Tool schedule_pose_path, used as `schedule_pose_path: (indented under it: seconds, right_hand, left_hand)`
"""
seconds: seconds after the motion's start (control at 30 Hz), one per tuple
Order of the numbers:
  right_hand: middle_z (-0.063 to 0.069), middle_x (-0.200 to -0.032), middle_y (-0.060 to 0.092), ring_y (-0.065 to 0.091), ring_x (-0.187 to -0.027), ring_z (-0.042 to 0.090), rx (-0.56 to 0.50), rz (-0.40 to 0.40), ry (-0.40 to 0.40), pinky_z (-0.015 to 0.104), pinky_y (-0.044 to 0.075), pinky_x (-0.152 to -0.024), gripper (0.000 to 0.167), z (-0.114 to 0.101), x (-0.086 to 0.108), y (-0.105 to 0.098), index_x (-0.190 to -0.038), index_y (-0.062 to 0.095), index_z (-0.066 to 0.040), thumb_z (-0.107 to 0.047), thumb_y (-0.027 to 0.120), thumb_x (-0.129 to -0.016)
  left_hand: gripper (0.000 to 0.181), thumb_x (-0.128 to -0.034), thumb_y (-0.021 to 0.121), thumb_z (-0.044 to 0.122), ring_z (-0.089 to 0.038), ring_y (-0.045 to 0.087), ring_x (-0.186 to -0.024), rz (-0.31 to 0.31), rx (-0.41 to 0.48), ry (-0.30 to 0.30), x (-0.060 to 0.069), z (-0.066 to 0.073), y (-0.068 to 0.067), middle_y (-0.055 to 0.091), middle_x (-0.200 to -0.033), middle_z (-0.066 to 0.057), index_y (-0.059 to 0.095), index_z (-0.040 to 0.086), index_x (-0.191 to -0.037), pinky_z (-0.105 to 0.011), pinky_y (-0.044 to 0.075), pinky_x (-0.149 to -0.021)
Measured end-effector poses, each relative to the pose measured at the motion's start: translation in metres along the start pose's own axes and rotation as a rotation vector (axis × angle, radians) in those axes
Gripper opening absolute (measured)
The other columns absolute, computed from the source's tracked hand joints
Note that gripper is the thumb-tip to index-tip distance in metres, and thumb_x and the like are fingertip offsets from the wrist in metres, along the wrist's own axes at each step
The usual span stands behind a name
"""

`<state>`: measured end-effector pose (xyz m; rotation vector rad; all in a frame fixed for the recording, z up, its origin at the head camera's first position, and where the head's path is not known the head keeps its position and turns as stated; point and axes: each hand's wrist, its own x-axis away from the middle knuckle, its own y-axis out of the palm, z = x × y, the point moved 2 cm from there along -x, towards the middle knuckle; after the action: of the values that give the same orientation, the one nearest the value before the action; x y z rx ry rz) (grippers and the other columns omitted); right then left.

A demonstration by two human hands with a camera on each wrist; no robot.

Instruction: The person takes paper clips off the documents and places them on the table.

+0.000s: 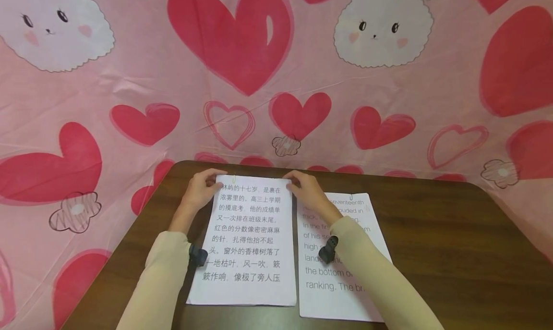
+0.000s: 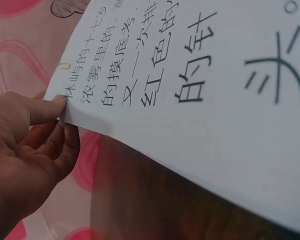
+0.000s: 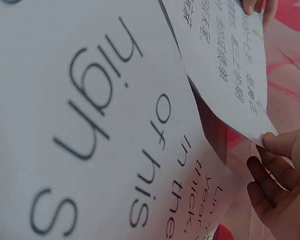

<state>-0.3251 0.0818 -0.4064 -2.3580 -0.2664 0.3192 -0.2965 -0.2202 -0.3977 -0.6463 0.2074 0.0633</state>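
On the dark brown worktop point(image 1: 453, 248), straight in front of me, is a white page of Chinese writing point(image 1: 246, 243), its text upright to me. A yellow clip point(image 1: 234, 179) sits on its top edge towards the left, and a second, paler clip point(image 3: 261, 106) is nearer the right corner. Just beside it, to the right, lies an English page point(image 1: 317, 279) with a dark clip point(image 1: 351, 196) at its top. My right sleeve point(image 1: 376, 272) passes over that one and hides the ends or middles of several lines.

Both hands are grasping the Chinese page by its upper corners. My left hand point(image 1: 200, 190) pinches the left corner, thumb on the printed face and fingers bent beneath the edge; my right hand point(image 1: 308, 193) does likewise at the right corner. My forearms reach forward, slanting inwards, with a small black device on the inner side of each wrist. Behind the worktop hangs a pink cloth point(image 1: 311, 80) printed with red hearts and white rabbit faces.
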Motion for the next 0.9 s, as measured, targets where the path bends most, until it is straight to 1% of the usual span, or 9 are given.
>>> schedule_pose_path:
  seconds: [0.17, 0.37, 0.43, 0.67, 0.77, 0.9]
  right_hand:
    - [0.008, -0.117, 0.067, 0.06, -0.105, 0.024, -0.034, 0.027, 0.0, 0.04, 0.051, -0.099, 0.026, -0.0034, 0.0024, -0.0034, -0.125, 0.066, -0.015, -0.013, 0.061, -0.099]
    - [0.009, -0.114, 0.068, 0.061, -0.103, 0.025, -0.049, 0.04, 0.0, 0.039, 0.052, -0.096, 0.025, -0.0082, 0.0057, -0.0076, -0.124, 0.066, -0.017, -0.014, 0.061, -0.099]
    - [0.009, -0.114, 0.068, 0.061, -0.103, 0.025, -0.052, 0.043, 0.004, 0.039, 0.052, -0.096, 0.025, -0.0083, 0.0065, -0.0084, -0.124, 0.066, -0.017, -0.014, 0.062, -0.099]
    - [0.008, -0.113, 0.068, 0.062, -0.104, 0.025, -0.069, 0.046, 0.019, 0.041, 0.052, -0.098, 0.024, -0.005, 0.0082, -0.0094, -0.122, 0.067, -0.016, -0.014, 0.063, -0.099]
    - [0.009, -0.112, 0.069, 0.064, -0.104, 0.026, -0.076, 0.052, 0.003, 0.042, 0.052, -0.098, 0.023, -0.0041, 0.0075, -0.0096, -0.121, 0.067, -0.015, -0.013, 0.063, -0.098]
    - [0.011, -0.11, 0.07, 0.066, -0.104, 0.027, -0.081, 0.059, -0.022, 0.043, 0.053, -0.099, 0.022, -0.0043, 0.0068, -0.0105, -0.12, 0.068, -0.012, -0.011, 0.063, -0.098]
  left_hand:
    - [0.033, -0.0945, 0.063, 0.0, -0.036, 0.065, -0.097, 0.008, 0.037, 0.006, 0.0002, 0.0009, -0.0025, 0.068, -0.114, -0.026, 0.065, 0.001, -0.128, -0.027, 0.051, -0.082]
    - [0.034, -0.0956, 0.062, 0.001, -0.035, 0.065, -0.098, 0.011, 0.078, -0.01, -0.0005, -0.0002, -0.0048, 0.068, -0.114, -0.026, 0.064, 0.002, -0.129, -0.016, 0.048, -0.078]
    - [0.034, -0.0961, 0.062, 0.002, -0.035, 0.065, -0.099, 0.006, 0.087, -0.02, -0.0005, -0.0005, -0.0047, 0.067, -0.115, -0.026, 0.064, 0.003, -0.13, -0.014, 0.048, -0.076]
    - [0.036, -0.0967, 0.062, 0.004, -0.033, 0.065, -0.1, -0.004, 0.101, -0.053, 0.0015, 0.0014, -0.0036, 0.067, -0.119, -0.024, 0.063, 0.005, -0.133, -0.018, 0.052, -0.08]
    - [0.036, -0.0964, 0.062, 0.003, -0.032, 0.064, -0.098, -0.002, 0.12, -0.05, 0.0016, 0.0008, -0.0035, 0.067, -0.118, -0.025, 0.063, 0.005, -0.133, -0.014, 0.05, -0.077]
    - [0.036, -0.0952, 0.063, 0.0, -0.032, 0.064, -0.094, 0.006, 0.158, -0.03, 0.0015, -0.0002, -0.0033, 0.067, -0.115, -0.028, 0.064, 0.002, -0.131, -0.01, 0.048, -0.073]
